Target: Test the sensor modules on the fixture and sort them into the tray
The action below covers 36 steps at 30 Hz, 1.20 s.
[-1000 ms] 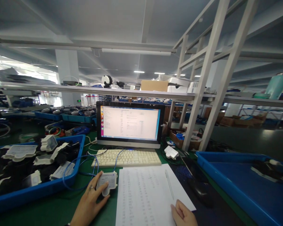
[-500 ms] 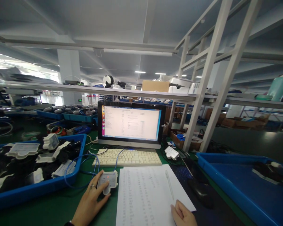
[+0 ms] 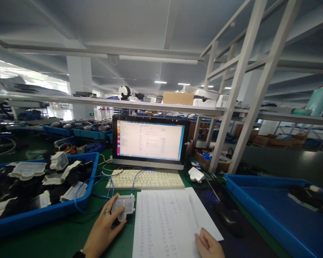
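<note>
My left hand [image 3: 107, 224] grips a small pale plastic electronics box [image 3: 127, 205] on the green bench, its thumb and fingers about the box's left and lower edges. A red light glows on the box's face. A blue cable [image 3: 135, 179] runs from behind the box over the keyboard. My right hand [image 3: 208, 244] rests loosely curled on the lower right of the printed paper sheets [image 3: 161, 222]. Just above its fingers a light-coloured pen [image 3: 193, 210] lies on the paper; its lower end stops near the knuckles. I see nothing inside the curled fingers.
Behind the paper are a cream keyboard [image 3: 150, 179] and a lit monitor [image 3: 150, 139]. A blue tray [image 3: 88, 197] of similar boxes and black parts stands left. Right are a black mouse [image 3: 228, 220], a white device [image 3: 196, 174] and another blue tray [image 3: 274, 229]. Overhead runs a shelf [image 3: 145, 105].
Almost nothing differs. The view has shifted very slightly; both hands, the box and the pen keep their places.
</note>
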Motion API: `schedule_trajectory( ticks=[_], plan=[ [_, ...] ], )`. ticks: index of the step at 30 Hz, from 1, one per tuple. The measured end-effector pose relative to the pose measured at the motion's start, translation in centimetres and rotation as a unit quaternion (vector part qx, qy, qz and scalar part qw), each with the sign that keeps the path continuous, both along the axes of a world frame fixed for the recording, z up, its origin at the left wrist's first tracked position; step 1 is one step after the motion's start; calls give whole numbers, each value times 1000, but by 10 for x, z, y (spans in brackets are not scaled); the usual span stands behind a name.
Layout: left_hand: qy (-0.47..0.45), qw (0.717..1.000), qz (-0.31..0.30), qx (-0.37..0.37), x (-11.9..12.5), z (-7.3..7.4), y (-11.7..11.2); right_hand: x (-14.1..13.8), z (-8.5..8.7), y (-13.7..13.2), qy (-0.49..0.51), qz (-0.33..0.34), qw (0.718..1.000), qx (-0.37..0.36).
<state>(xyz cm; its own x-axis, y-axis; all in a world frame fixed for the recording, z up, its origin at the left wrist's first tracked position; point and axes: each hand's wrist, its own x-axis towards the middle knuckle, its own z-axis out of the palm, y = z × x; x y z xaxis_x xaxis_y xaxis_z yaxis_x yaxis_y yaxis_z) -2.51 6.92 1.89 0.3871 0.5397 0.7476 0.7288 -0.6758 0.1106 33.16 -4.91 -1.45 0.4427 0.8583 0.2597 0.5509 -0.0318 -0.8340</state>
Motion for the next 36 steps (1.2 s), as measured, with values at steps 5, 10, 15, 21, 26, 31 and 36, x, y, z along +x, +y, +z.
schedule_trajectory(
  ticks=[5, 10, 15, 21, 26, 31, 36],
  plan=[
    [8, 1000, 2, -4, 1, -2, 1, 1, -1, 0, -9, 1, 1000, 4],
    [6, 1000, 0, -4, 1, -1, 0, 2, -3, 0, -12, 13, 1000, -2],
    [-4, 1000, 1, -11, 1, -1, -1, 3, -5, 0, -12, 11, 1000, -6],
    [-5, 1000, 0, -20, 0, -2, 0, 4, -11, 2, -8, 9, 1000, -5],
    [-12, 1000, -4, -20, 0, -2, 0, 4, -11, 1, -14, 8, 1000, -9],
    [-5, 1000, -2, -20, 1, -1, 0, 1, -5, -1, -14, 11, 1000, -6],
    [-8, 1000, -6, -19, 1, -1, 0, -2, 1, -2, -9, 6, 1000, -8]
  ],
)
